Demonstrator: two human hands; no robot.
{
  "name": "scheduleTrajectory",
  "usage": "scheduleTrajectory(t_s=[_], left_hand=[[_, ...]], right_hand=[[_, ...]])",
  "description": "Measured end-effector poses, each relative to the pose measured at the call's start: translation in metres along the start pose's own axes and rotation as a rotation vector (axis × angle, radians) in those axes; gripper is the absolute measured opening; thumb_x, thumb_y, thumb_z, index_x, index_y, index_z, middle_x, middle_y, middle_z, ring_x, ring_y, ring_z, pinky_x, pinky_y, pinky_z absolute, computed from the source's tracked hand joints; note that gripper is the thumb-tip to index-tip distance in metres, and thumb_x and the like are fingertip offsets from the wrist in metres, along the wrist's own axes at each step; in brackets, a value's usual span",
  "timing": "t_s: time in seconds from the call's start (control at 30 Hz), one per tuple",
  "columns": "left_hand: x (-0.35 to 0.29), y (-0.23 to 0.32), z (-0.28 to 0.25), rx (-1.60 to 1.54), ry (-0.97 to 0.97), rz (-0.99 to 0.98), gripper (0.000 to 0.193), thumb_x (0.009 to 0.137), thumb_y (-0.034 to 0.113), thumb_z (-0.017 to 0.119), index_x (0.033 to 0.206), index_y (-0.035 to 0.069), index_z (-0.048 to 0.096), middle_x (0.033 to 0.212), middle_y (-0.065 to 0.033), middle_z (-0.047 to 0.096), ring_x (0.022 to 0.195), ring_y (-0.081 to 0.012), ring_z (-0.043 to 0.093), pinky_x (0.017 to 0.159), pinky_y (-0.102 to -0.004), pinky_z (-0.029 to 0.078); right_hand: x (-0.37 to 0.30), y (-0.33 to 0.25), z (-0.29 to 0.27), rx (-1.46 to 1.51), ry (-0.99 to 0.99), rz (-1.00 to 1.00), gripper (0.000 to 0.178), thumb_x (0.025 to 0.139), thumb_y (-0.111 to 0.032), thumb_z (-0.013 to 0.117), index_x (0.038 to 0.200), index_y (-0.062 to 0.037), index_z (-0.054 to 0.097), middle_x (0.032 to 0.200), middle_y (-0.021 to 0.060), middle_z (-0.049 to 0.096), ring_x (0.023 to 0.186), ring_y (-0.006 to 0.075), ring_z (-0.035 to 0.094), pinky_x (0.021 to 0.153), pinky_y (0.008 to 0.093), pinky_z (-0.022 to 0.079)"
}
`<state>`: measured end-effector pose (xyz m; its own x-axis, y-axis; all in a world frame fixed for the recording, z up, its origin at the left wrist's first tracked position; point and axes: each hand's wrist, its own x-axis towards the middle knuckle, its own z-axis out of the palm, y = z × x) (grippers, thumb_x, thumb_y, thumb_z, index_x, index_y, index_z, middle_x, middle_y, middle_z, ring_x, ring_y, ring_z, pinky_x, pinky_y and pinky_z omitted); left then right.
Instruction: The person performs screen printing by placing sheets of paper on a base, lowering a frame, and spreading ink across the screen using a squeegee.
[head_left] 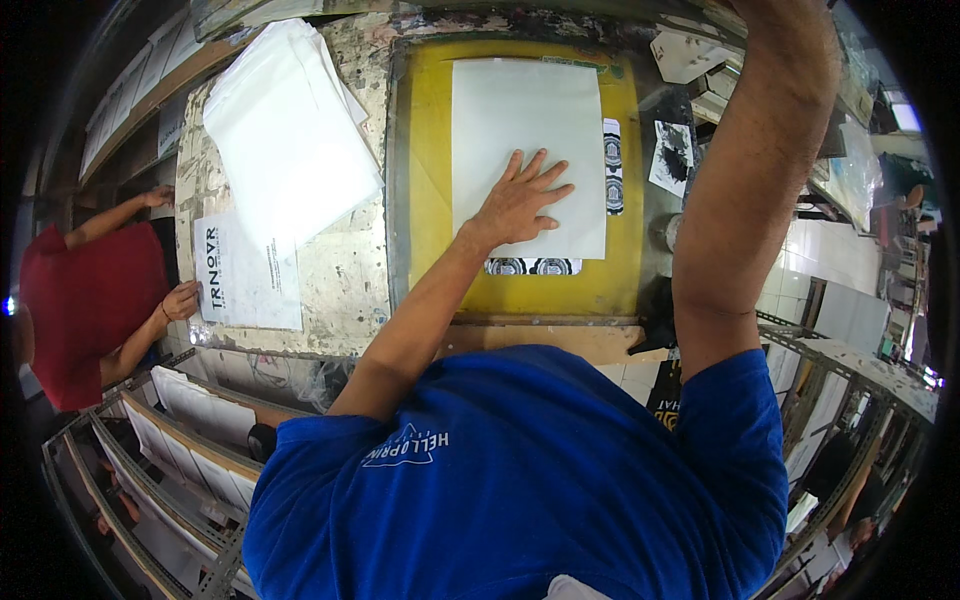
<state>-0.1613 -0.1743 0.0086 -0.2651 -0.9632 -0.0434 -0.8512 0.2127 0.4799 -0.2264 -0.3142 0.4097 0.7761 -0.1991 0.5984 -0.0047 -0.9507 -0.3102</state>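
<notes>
The left hand (520, 205) lies flat, fingers spread, on a white rectangular paper sheet (527, 140) (atop a yellow printing board (425, 180)). The right hand reaches up beyond the frame, so I cannot tell its grip.

The left hand (520, 200) lies flat on the white sheet (527, 140), blocking its lower middle; the sheet's upper half is unobstructed. Bare yellow board (425, 180) borders the sheet on the left and below. The stack of white bags (285, 130) fills the counter (345, 280) to the left. A co-worker's hand (182, 300) occupies the printed sheet (245, 280). The raised right forearm (750, 170) bars the right side, over clutter there.
</notes>
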Motion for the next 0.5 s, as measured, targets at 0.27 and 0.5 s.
scheduleTrajectory(t_s=[0.27, 0.5], left_hand=[[-0.002, 0.008, 0.005, -0.013, 0.056, 0.016, 0.074, 0.090, 0.047, 0.070, 0.155, 0.021, 0.046, 0.169, -0.0070, 0.027, 0.159, -0.0342, 0.013, 0.127, -0.0620, 0.002], [-0.001, 0.006, 0.015, 0.024, 0.139, 0.028, 0.074, 0.088, 0.047, 0.073, 0.152, 0.019, 0.051, 0.166, -0.0084, 0.033, 0.157, -0.0343, 0.018, 0.127, -0.0621, 0.005]], right_hand=[[-0.003, 0.000, 0.001, -0.003, 0.018, 0.033, 0.036, 0.087, -0.025, 0.067, 0.108, 0.0024, 0.078, 0.090, 0.0189, 0.077, 0.070, 0.0241, 0.070, 0.069, 0.0341, 0.057], [-0.004, -0.001, 0.001, 0.007, 0.007, 0.024, 0.037, 0.088, -0.026, 0.066, 0.109, 0.0021, 0.078, 0.092, 0.0196, 0.077, 0.072, 0.0256, 0.070, 0.071, 0.0353, 0.057]])
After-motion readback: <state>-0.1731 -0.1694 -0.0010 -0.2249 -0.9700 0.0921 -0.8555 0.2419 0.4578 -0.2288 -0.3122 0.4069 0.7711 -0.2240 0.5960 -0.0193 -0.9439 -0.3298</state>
